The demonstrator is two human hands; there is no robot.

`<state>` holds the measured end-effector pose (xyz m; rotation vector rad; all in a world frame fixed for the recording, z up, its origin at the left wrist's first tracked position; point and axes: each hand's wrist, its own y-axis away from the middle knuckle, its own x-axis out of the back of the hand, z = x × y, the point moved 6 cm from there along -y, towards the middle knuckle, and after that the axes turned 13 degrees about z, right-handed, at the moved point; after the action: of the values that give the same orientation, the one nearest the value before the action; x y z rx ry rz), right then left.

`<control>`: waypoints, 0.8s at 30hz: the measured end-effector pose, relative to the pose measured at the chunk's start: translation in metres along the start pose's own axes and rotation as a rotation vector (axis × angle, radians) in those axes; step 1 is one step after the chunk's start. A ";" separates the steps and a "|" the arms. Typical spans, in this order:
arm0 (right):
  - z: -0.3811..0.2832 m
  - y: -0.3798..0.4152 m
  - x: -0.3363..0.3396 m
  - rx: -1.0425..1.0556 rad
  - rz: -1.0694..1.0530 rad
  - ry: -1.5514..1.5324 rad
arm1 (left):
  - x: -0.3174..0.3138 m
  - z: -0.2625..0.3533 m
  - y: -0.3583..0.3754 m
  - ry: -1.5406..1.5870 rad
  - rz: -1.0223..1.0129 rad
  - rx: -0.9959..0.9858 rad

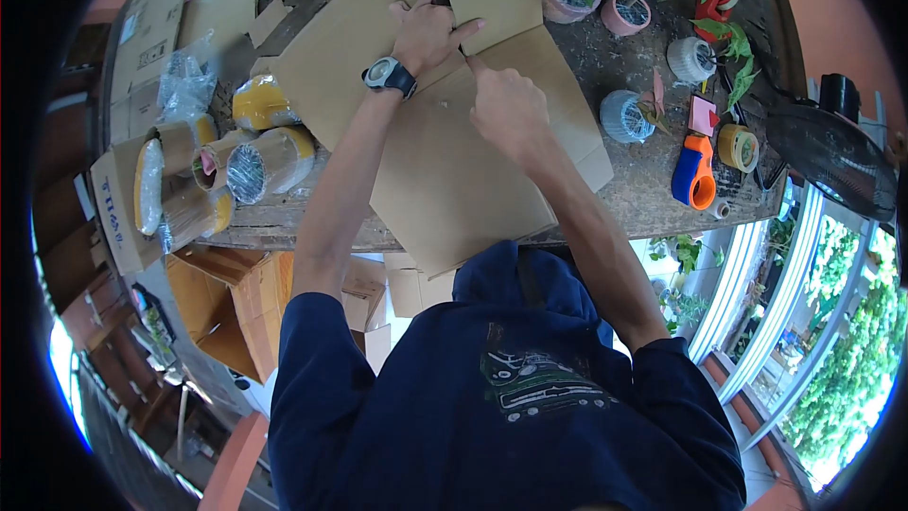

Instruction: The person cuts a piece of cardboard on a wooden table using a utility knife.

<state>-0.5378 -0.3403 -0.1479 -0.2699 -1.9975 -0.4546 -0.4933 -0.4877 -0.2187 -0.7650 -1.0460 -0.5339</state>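
A large unfolded cardboard box [454, 166] lies on the worktable, with creased flaps spread at its far side. My left hand [426, 33], with a watch on the wrist, rests on the far part of the cardboard with its fingers apart. Close beside it, my right hand [509, 109] is curled, its index finger reaching to a dark gap between the flaps. Whatever the curled fingers may hold is hidden.
Plastic-wrapped cardboard tubes [270, 166] stand on the left. Potted plants [626, 14] line the back right. An orange and blue tape dispenser [695, 173], a tape roll [738, 148] and a black fan [832, 147] are at the right. An open carton [251, 308] sits below the table edge.
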 end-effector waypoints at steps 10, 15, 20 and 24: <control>0.006 0.010 0.012 -0.050 -0.035 0.023 | 0.000 0.011 -0.003 -0.009 0.007 -0.005; 0.002 0.020 0.014 -0.050 -0.049 0.056 | 0.000 0.005 -0.001 0.028 -0.005 0.006; 0.008 0.021 0.013 -0.057 -0.052 0.026 | 0.004 0.013 0.000 0.037 0.078 -0.015; 0.009 0.023 0.013 -0.064 -0.091 0.012 | -0.001 0.004 0.002 0.034 0.044 -0.007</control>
<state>-0.5414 -0.3156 -0.1355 -0.2162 -1.9914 -0.5777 -0.4946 -0.4830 -0.2189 -0.7810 -0.9939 -0.5114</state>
